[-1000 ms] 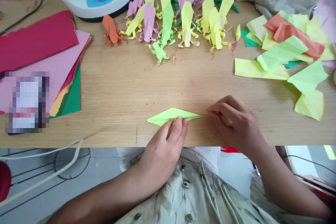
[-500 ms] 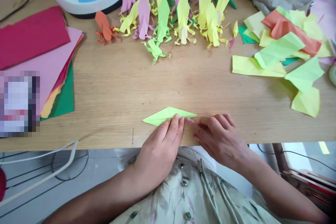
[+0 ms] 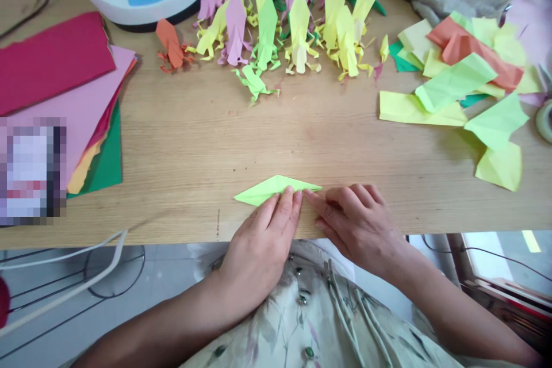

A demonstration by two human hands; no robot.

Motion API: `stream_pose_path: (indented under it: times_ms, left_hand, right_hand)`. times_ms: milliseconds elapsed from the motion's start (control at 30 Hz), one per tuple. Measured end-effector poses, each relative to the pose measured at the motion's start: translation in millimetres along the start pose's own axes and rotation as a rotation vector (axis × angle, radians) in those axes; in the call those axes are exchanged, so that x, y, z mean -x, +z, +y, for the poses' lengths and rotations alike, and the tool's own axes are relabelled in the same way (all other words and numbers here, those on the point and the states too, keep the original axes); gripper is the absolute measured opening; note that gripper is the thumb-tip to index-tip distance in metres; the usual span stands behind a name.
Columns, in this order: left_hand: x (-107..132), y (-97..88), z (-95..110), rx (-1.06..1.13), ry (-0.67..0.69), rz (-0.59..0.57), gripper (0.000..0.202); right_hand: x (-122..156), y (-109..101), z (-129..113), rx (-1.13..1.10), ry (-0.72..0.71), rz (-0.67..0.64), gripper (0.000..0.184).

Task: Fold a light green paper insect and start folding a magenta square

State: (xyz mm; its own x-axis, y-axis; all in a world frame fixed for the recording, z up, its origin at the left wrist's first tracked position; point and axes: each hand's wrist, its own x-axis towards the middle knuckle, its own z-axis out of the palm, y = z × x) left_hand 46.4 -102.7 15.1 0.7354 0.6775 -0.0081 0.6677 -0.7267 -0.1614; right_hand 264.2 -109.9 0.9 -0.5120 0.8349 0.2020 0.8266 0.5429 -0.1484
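Fingers (image 3: 282, 205) of the left hand (image 3: 261, 241), unclenched, press the folded green paper (image 3: 259, 190) against the surface (image 3: 194, 138) near its front edge. The right hand (image 3: 357, 221), loosely curled around nothing visible, touches the paper's right part with its index fingertip. Paper figures (image 3: 266, 31) stand beyond.

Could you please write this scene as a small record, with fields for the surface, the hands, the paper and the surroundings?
Surface: wooden table
Paper by hands: light green folded paper, long, pointed at both ends
Left hand: fingertips on the paper's near edge
Right hand: index finger extended to the near edge, toward the right point
Far side: folded paper figures, several colours
Left side: stacked coloured sheets
Right side: loose paper pieces
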Motion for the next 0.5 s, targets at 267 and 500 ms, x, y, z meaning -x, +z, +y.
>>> stream_pose_path:
  times_ms: [267,500]
  left_hand:
    - [1.3,2.7,-0.4,0.028,0.040,-0.077,0.063]
    - [0.6,2.5,-0.2,0.028,0.014,-0.052,0.058]
  right_hand:
    - [5.9,1.9,4.6,-0.033,-0.027,0.034,0.042]
    - [6.4,2.4,4.3,0.024,0.015,0.040,0.037]
